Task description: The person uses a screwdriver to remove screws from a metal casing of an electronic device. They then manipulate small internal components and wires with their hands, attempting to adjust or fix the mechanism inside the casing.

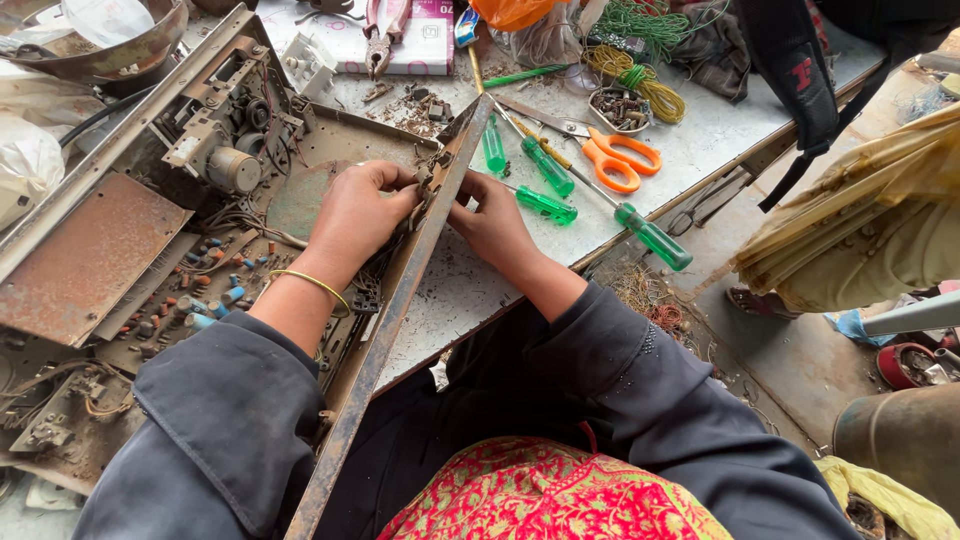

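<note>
From the head camera, your left hand [358, 212] sits inside the rusty metal chassis [120, 250], fingers curled shut against the upright side rail [415, 275]. Your right hand [492, 225] presses the rail's outer face, fingertips pinching near its top. The rail runs between both hands. Green-handled screwdrivers [545, 203] and orange scissors [620, 160] lie just beyond on the table [720, 130].

chassis [150, 250] left of the fingers [400, 185] | its side rail [400, 300] between both hands' fingertips | screwdrivers [545, 205] just right | scissors [620, 160] farther right | pliers [380, 35] beyond, on the table [720, 130]
</note>
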